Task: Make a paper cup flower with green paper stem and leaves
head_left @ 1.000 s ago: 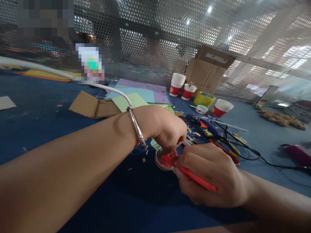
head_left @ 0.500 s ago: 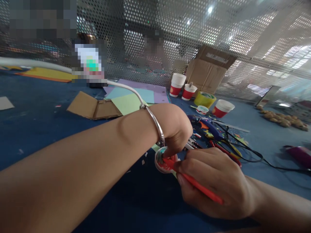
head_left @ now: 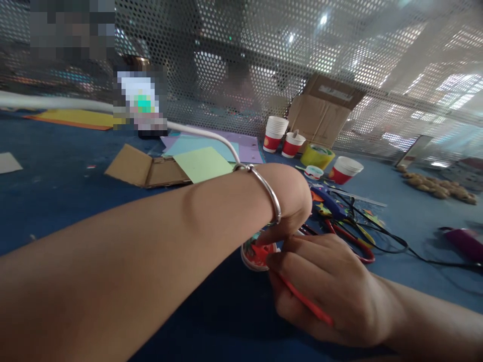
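Note:
A small round tub (head_left: 247, 261) with red and green stuff inside sits on the dark blue table in front of me. My left hand (head_left: 290, 201), with a silver bangle (head_left: 273, 201) at its wrist, bends down over the tub. One finger points into it; the other fingers are hidden behind the hand. From the right, my right hand (head_left: 324, 286) pinches a slim red pen-like tool (head_left: 305, 299) slanting toward the tub. The tool's tip lies at the red contents near my left finger, and I cannot make out its exact kind.
Behind are paper cups (head_left: 275, 133), yellow tape (head_left: 317, 157) and a cardboard box (head_left: 324, 110). Right of my hands lie a blue glue gun (head_left: 332, 201), red-handled scissors (head_left: 368, 254) and black cables (head_left: 388, 234). A white cable (head_left: 204, 132) crosses coloured paper (head_left: 206, 163) at left.
My left hand and wrist have shifted right, with the bangle turned along. My right hand has moved slightly left and down, its fingers closer to the tub with the red tool.

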Motion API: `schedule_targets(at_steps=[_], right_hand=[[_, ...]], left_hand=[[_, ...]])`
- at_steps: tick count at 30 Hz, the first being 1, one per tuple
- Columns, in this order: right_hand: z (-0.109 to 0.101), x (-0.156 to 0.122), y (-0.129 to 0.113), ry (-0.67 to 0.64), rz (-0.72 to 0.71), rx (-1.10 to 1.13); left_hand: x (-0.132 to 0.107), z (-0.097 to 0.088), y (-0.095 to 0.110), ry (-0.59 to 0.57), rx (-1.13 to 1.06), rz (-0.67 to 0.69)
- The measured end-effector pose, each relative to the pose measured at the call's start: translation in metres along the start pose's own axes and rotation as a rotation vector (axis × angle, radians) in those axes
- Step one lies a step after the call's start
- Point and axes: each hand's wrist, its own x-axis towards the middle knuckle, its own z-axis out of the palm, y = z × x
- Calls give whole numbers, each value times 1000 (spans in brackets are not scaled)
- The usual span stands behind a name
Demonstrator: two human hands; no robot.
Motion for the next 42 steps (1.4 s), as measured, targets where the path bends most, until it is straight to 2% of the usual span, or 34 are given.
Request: schedule_targets(at_steps=[3,8,18,27,33,39,42], right_hand=[[-1,-1,-1,-2,16,30],[-4,-3,-1,-21,31,74],[-8,-9,-1,-28,81,76],[-13,-9,3,-60,93,117],[-19,-9,5,-100,123,151],[-21,-10,8,-57,135,145],[-22,-10,12,-36,154,158]], left_hand=[[0,0,-1,-151,95,10],[-3,2,-4,-118,49,-37],[-14,10,-8,-23,-94,-8],[-16,10,-11,-58,-10,-23],[-15,11,-12,-8,-80,-26],[-16,11,-11,-9,-49,-23],[-16,12,-12,26,-61,-32]])
